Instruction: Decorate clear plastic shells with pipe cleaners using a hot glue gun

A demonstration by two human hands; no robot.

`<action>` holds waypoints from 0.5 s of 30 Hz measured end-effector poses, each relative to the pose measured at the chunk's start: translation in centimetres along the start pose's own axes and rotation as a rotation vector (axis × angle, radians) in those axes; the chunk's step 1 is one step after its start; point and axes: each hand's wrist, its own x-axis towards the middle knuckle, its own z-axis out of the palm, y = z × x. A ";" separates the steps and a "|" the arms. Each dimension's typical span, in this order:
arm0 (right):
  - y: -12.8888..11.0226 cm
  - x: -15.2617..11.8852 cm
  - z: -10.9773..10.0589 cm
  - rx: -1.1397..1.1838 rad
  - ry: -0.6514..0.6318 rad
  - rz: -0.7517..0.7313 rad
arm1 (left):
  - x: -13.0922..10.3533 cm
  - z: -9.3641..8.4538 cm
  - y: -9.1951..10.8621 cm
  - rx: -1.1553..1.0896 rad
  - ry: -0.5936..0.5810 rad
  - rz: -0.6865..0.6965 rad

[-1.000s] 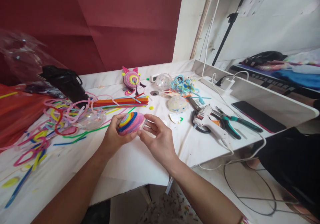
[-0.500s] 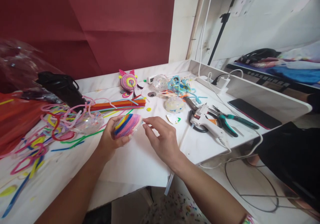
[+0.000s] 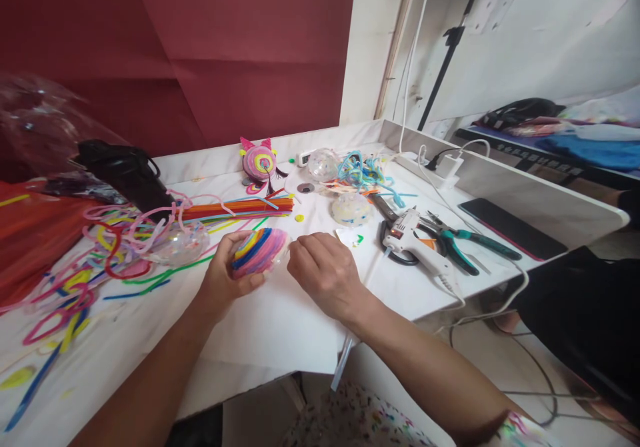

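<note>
My left hand (image 3: 229, 267) holds a ball (image 3: 257, 250) covered in pink, blue, orange and yellow stripes, its right end see-through. Just to the right of the ball, my right hand (image 3: 325, 270) is closed with its fingers curled; whatever they may hold is hidden. Behind the ball lies a bundle of orange and red pipe cleaners (image 3: 240, 208). A pink animal-like ball (image 3: 259, 162) with ears stands further back. To the right of my right hand rests a white glue gun (image 3: 413, 234) with a clear glue stick.
Tangled pipe cleaners (image 3: 120, 247) cover the left side, near a black tool (image 3: 123, 170). Clear balls (image 3: 323, 165) and blue strands lie at the back. Green-handled pliers (image 3: 457, 240) and a phone (image 3: 513, 228) are at the right, with loose cables (image 3: 515, 290) beyond the edge.
My right hand has turned and its fingers have curled in more, beside the ball. The ball has tilted slightly in my left hand. The view has shifted a little.
</note>
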 end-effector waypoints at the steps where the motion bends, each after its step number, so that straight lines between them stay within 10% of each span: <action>1: 0.0 0.0 0.1 0.006 0.007 0.023 | 0.0 0.0 0.0 0.001 -0.003 0.000; 15: -1.1 -0.4 0.7 0.048 -0.075 0.259 | -0.4 1.1 1.1 0.259 0.143 0.202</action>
